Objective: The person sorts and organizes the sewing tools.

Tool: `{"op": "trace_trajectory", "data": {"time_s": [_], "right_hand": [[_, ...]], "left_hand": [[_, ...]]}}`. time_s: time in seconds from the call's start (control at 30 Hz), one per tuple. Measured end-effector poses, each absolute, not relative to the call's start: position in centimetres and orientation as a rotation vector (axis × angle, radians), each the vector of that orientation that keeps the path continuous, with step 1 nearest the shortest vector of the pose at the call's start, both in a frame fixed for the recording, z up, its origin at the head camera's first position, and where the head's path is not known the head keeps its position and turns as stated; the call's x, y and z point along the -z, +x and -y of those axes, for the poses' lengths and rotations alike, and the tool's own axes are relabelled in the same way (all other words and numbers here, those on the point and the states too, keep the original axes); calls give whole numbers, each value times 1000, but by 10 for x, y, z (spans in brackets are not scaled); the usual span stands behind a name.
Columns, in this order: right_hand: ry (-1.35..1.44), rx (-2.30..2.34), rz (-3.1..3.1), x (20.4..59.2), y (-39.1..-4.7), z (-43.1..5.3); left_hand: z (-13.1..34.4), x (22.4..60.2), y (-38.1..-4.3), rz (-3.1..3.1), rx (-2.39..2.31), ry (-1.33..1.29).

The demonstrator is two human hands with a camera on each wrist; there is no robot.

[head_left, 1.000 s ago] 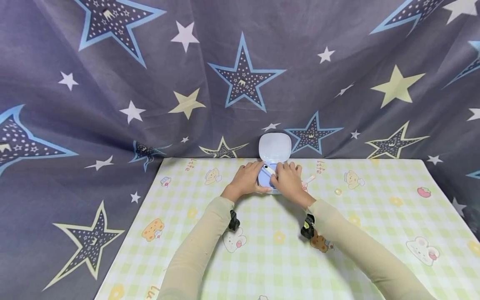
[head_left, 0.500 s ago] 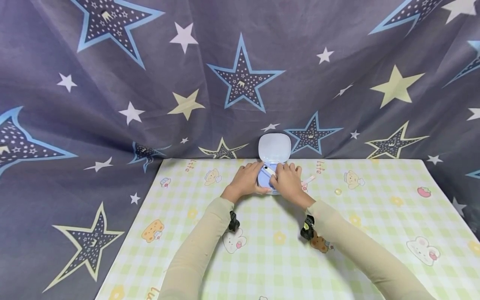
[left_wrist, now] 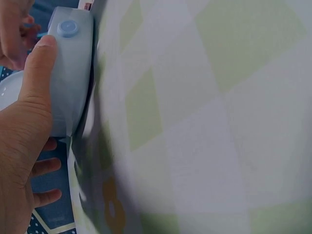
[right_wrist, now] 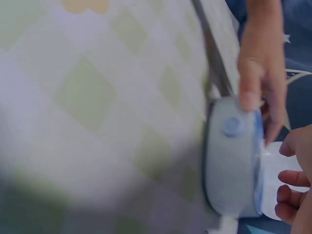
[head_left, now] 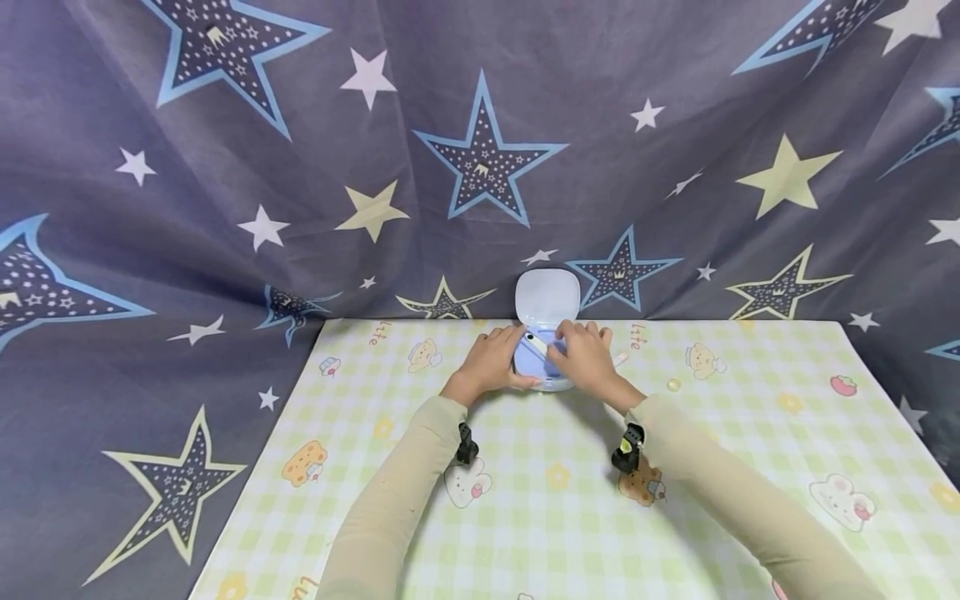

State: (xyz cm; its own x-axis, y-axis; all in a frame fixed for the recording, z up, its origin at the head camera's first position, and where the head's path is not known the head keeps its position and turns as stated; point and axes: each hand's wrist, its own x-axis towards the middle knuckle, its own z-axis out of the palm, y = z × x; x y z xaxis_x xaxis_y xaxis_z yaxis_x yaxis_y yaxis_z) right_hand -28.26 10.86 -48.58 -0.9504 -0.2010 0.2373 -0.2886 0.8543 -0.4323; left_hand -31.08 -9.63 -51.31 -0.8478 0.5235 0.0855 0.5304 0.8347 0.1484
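A pale blue case (left_wrist: 70,73) with rounded corners and a round front button (left_wrist: 68,28) stands at the table's back edge. Its whitish lid (head_left: 547,297) is raised. Inside, on the blue interior (head_left: 527,363), lies a slim white piece with a black dot (head_left: 534,339); its kind is unclear. My left hand (head_left: 489,362) grips the case's left side, thumb on the front rim, other fingers beyond it. My right hand (head_left: 585,357) hovers over the right part with loosely bent fingers (right_wrist: 292,178); nothing shows between them in the right wrist view.
A pale pinkish stick (head_left: 620,359) lies right of the case, partly behind the right hand. The table (head_left: 555,533) has a green checked cover with printed animals. A dark star-patterned curtain (head_left: 300,167) hangs directly behind the case.
My right hand has shifted slightly right and lifted off the white piece, its wrist turning. My left hand and the case stay in place.
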Motion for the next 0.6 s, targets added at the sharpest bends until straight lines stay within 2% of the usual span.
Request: {"op": "trace_trajectory", "data": {"time_s": [0.6], "right_hand": [[565,-798,2843,456,-283,-184]], "left_hand": [[96,516,-313,2974,283,-842]]}}
